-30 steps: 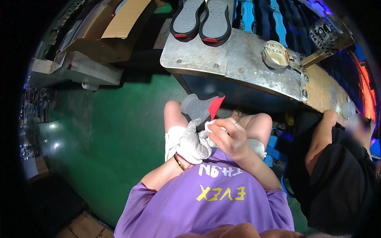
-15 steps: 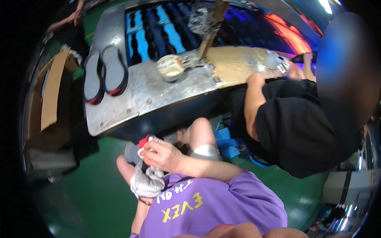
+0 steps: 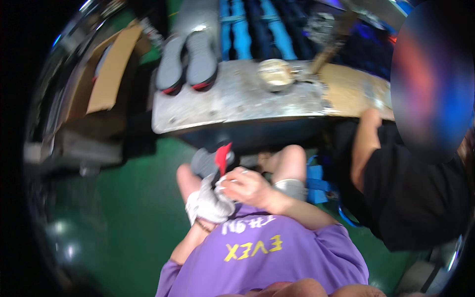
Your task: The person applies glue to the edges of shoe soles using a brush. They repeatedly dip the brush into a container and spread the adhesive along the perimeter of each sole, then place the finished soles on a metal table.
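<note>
A shoe (image 3: 202,163) with a grey sole and a bright red part (image 3: 222,156) is held low over my lap, between my knees. My left hand (image 3: 212,204), in a whitish work glove, is closed around the near end of it. My bare right hand (image 3: 246,188), with a ring on one finger, is closed beside the glove, its fingertips at the lower end of the red part. Something small and white shows at those fingertips; blur hides what it is.
Ahead stands a metal-topped bench (image 3: 237,101) bearing two grey-soled shoes (image 3: 202,57) and a round tub (image 3: 275,75). Beyond is a rack with blue strips (image 3: 241,34). An open cardboard box (image 3: 111,74) stands left. At right sits a co-worker in black (image 3: 410,198).
The whole scene has shifted right in the picture as my head turned left. The red part now stands up farther above my right fingertips. Both hands stay together at the shoe.
</note>
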Demonstrator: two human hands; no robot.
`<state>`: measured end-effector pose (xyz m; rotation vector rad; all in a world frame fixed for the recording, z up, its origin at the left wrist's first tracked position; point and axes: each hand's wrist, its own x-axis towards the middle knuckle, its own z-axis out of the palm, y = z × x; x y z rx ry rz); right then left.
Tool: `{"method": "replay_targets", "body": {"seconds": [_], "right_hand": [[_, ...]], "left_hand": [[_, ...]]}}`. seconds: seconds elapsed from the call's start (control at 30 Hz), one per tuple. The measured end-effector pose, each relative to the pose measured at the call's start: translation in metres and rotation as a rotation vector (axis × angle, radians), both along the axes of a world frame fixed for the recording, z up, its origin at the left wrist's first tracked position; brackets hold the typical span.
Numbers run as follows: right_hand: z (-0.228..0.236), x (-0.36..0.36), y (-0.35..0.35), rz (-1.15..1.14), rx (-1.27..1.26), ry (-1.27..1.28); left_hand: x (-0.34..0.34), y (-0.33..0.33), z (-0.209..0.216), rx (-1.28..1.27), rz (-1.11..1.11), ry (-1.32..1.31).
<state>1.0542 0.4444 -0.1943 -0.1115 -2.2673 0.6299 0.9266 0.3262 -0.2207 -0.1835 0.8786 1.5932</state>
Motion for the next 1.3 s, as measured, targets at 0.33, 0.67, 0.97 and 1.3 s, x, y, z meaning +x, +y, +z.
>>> {"method": "replay_targets", "body": {"seconds": [0.33,0.67,0.97,1.3], "right_hand": [[0.02,-0.028,0.014,-0.212,-0.165,0.11],[0.039,-0.033,0.028,-0.179,-0.122,0.03],[0.013,-0.006,0.003,-0.034,-0.103,-0.129],[0.022,-0.046,0.019,-0.118,-0.226,0.084]], "left_hand": [[0.008,0.0,0.018,-0.087,0.167,-0.535],[0.012,-0.001,0.013,-0.18,0.204,-0.45],[0.003,0.011,0.054,-0.147,0.237,-0.395],[0.001,-0.005,0.015,-0.042,0.244,-0.484]]}}
